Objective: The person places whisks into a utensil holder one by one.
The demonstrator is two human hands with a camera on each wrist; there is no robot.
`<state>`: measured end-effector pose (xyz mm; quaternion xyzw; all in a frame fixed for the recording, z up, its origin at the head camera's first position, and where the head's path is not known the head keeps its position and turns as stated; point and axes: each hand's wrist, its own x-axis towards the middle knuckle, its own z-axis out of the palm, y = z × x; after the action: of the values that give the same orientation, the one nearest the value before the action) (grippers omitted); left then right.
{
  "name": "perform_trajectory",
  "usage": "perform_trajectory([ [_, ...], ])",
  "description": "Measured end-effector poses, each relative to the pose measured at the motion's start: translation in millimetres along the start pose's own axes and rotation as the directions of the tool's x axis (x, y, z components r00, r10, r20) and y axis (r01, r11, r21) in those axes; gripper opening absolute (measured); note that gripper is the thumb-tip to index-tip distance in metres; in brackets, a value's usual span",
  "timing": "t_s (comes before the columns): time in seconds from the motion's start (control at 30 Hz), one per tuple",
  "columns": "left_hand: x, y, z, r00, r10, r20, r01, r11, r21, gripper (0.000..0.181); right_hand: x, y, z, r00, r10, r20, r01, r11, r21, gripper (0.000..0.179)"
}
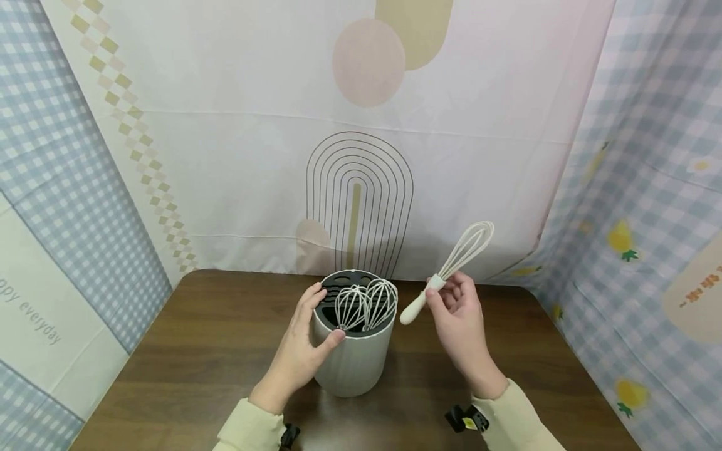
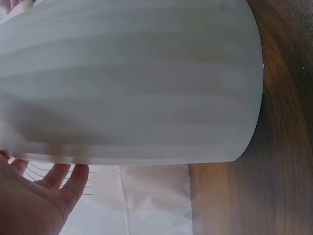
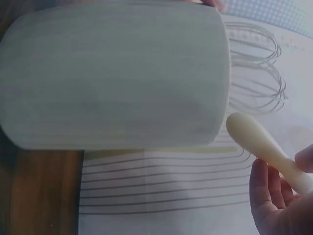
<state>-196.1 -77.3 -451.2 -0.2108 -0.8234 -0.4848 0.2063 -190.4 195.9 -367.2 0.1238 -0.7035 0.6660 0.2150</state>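
Observation:
A whisk [image 1: 467, 249] with cream wires and a cream handle is pinched near the top of its handle by my right hand [image 1: 459, 313]. Its wire end points up and right, and the handle's butt hangs just right of the holder's rim, apart from it. My left hand [image 1: 299, 347] grips the pale grey utensil holder [image 1: 352, 369] at its upper left side, thumb at the front rim. Two whisks [image 1: 351, 307] stand in the holder's front opening, wires up, their handles hidden inside. In the right wrist view the held handle [image 3: 257, 139] is beside the holder's top.
The holder stands upright on a dark brown wooden table [image 1: 225, 326]. Its black slotted insert [image 1: 352, 280] has round holes at the back. A printed cloth [image 1: 254, 188] hangs behind the table, with blue checked cloth [image 1: 648, 219] at the sides.

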Motion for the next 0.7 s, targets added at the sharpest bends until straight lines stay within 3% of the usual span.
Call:
perform_trajectory([
  [0.4, 0.4, 0.3, 0.1, 1.0, 0.0, 0.001, 0.0, 1.0, -0.001, 0.075, 3.1, -1, 15, 0.996, -0.053, -0.071, 0.061, 0.991, 0.118, 0.045],
  [0.7, 0.3, -0.6, 0.9, 1.0, 0.004, -0.003, -0.004, 1.0, 0.005, 0.074, 1.7, 2, 23, 0.999, -0.054, 0.0, 0.054, 0.987, 0.154, 0.047],
])
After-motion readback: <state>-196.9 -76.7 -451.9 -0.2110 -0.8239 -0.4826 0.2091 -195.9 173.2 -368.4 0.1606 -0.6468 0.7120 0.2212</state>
